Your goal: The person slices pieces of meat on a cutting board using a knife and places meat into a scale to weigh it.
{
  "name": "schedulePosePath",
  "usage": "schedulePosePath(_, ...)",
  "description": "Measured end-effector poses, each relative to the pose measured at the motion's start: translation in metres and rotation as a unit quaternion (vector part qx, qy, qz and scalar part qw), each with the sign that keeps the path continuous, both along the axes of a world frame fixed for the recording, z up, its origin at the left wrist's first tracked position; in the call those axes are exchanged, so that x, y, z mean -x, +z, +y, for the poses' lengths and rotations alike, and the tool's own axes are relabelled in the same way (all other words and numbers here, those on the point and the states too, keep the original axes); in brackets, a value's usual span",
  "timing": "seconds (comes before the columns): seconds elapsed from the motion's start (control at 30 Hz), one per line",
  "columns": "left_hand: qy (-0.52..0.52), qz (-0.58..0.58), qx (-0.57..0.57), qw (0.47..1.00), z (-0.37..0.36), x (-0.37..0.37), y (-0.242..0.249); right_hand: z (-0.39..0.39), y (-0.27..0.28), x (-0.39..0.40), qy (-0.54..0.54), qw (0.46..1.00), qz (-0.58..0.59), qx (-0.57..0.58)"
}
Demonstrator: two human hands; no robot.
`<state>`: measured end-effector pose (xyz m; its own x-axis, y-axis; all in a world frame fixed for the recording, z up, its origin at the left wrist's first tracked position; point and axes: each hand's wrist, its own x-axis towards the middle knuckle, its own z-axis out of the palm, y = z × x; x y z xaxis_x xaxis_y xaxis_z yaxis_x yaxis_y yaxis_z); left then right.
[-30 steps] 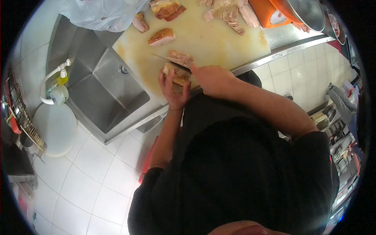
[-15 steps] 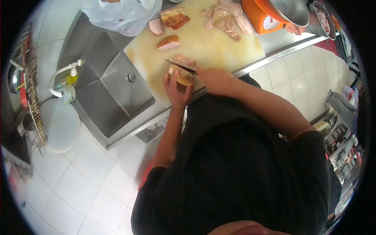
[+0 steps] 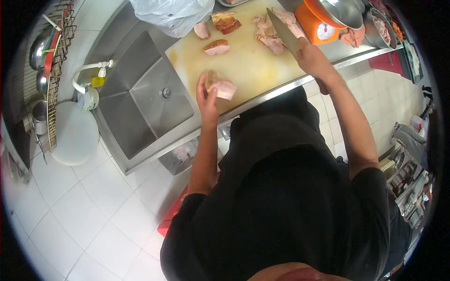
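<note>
My left hand has its fingers and thumb round a chunk of roast pork, whose pale pink cut face is turned up on the yellowish-white cutting board. In my right hand is a large knife, its broad blade slanting away to the far left. The blade lies over a pile of cut pork slices and partly hides them. Farther back on the board are a browned pork piece, a smaller pink piece and a piece with brown skin.
An orange scale with a metal bowl stands right of the slices. Beside it are pinkish meat and a metal container of meat. A steel sink adjoins the board on the left, with a white plastic bag behind.
My right hand has carried the knife away from the pork chunk, rightward and back to the sliced pile. My left hand has kept the chunk, now turned cut face up. The view has shifted slightly.
</note>
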<state>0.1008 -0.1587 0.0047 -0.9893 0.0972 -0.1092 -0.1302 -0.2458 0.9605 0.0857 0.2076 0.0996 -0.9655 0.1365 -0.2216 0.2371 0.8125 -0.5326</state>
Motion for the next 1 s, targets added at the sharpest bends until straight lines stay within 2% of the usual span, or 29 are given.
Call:
schedulePosePath(0.07,0.011,-0.045,-0.107,0.993,0.0,0.004,0.007,0.002,0.002,-0.009,-0.017,0.999,0.042,0.024)
schedulePosePath(0.13,0.029,-0.069,-0.187,0.98,0.006,0.0,0.017,-0.005,0.011,-0.02,-0.01,0.999,0.017,0.038)
schedulePosePath(0.3,0.034,-0.147,-0.283,0.947,0.014,-0.008,0.024,-0.007,-0.008,-0.042,0.004,0.996,0.017,0.084)
schedulePosePath(0.43,0.057,-0.199,-0.307,0.929,0.032,-0.021,0.03,0.007,-0.019,-0.044,0.046,0.994,-0.022,0.094)
schedulePosePath(0.67,-0.036,-0.193,-0.262,0.945,0.093,-0.014,0.061,0.058,-0.048,-0.068,0.1,0.985,-0.002,0.14)
schedulePosePath(0.77,-0.073,-0.171,-0.245,0.952,0.127,0.008,0.085,0.079,-0.04,-0.082,0.112,0.98,-0.051,0.155)
schedulePosePath(0.9,-0.065,-0.045,-0.064,0.995,0.18,0.069,0.132,0.096,-0.036,-0.085,0.132,0.974,-0.084,0.161)
schedulePosePath(1.0,-0.133,0.08,0.09,0.984,0.24,0.11,0.189,0.11,-0.027,-0.086,0.152,0.968,-0.088,0.177)
